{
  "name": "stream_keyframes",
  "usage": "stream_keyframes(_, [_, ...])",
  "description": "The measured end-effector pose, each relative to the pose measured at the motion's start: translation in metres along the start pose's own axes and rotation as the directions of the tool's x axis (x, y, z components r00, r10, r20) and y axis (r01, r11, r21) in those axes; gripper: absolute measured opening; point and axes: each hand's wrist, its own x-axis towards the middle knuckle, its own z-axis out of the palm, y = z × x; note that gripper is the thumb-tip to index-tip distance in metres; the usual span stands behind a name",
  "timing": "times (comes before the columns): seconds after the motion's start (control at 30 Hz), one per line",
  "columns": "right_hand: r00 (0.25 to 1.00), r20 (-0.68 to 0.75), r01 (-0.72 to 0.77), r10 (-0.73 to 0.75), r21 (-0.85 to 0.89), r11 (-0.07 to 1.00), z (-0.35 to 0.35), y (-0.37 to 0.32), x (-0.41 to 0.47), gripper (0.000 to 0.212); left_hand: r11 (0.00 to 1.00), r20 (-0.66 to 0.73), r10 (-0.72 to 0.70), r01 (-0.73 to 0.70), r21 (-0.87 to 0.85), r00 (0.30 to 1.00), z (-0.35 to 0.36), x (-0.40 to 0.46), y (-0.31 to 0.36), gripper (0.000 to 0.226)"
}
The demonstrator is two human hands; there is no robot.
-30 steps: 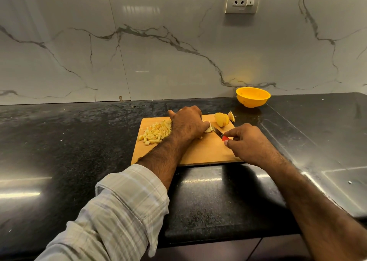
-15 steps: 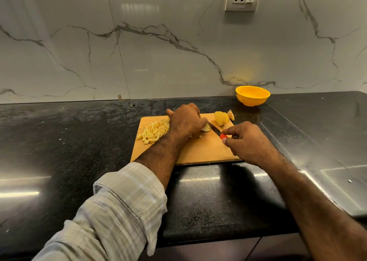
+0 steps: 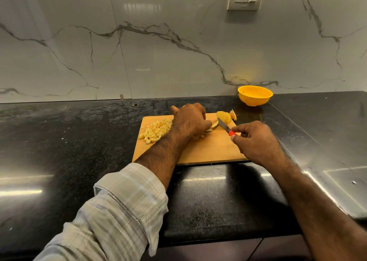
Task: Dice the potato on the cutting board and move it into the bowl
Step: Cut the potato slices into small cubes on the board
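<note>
1. We work at the black table [image 3: 59, 141], and the wooden cutting board [image 3: 208, 151] lies near its back edge, in front of the marble wall.
2. The yellow bowl [image 3: 255, 95] stands beyond the board's far right corner, apart from it and, as far as we can see, with nothing in it yet.
3. Our left hand [image 3: 189, 120] curls over potato slices [image 3: 212, 125] mid-board, fingers tucked and pressing them down. We should keep the fingertips folded back behind the knuckles so the blade meets knuckle, not tip.
4. Our right hand [image 3: 256, 141] grips the red handle of the small knife [image 3: 224, 124], fingers closed round it, blade pointing toward the slices. We judge that short, even cuts across the stack will match the dice already made.
5. The diced heap [image 3: 155, 131] sits near the board's far left corner, partly behind the left wrist. We should keep fresh cuts from scattering into it.
6. The uncut potato pieces [image 3: 224, 117] wait at the far right corner, just behind the blade, with a smaller wedge touching the edge.
</note>
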Motion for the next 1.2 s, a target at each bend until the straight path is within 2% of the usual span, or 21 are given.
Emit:
stream_keyframes(0.1, [1.0, -0.028, -0.001, 0.001, -0.026, 1.0, 0.0, 0.001, -0.003, 0.035, 1.0, 0.007, 0.004, -0.005, 0.021, 1.0, 0.0, -0.001, 0.002, 0.034])
stream_keyframes(0.23, [1.0, 0.004, 0.0, 0.001, -0.119, 0.993, 0.005, -0.001, -0.004, 0.033, 0.999, 0.022, -0.017, 0.016, 0.039, 1.0, 0.0, -0.001, 0.003, 0.038])
stream_keyframes(0.5, [0.999, 0.028, 0.045, -0.04, -0.18, 0.983, 0.007, -0.017, 0.016, 0.035, 0.996, 0.11, -0.061, 0.067, -0.053, 0.992, -0.003, 0.002, 0.003, 0.04])
stream_keyframes(0.77, [0.999, 0.0, 0.032, -0.032, -0.198, 0.98, 0.008, -0.008, 0.032, 0.032, 0.995, 0.127, -0.091, 0.097, -0.039, 0.988, -0.003, 0.003, 0.008, 0.044])
stream_keyframes(0.9, [0.999, 0.002, 0.042, -0.043, -0.221, 0.974, 0.014, 0.0, 0.03, 0.033, 0.991, 0.028, -0.113, 0.11, 0.082, 0.993, -0.002, 0.003, 0.007, 0.068])
stream_keyframes(0.97, [0.999, 0.009, 0.04, -0.039, -0.236, 0.971, 0.013, 0.002, 0.03, 0.034, 0.983, 0.023, -0.113, 0.108, 0.147, 0.993, -0.003, 0.0, 0.01, 0.076])
stream_keyframes(1.2, [0.999, 0.046, 0.032, -0.017, -0.359, 0.933, 0.011, 0.002, 0.029, 0.038, 0.99, 0.049, -0.024, 0.017, 0.139, 0.999, -0.002, -0.003, 0.015, 0.051])
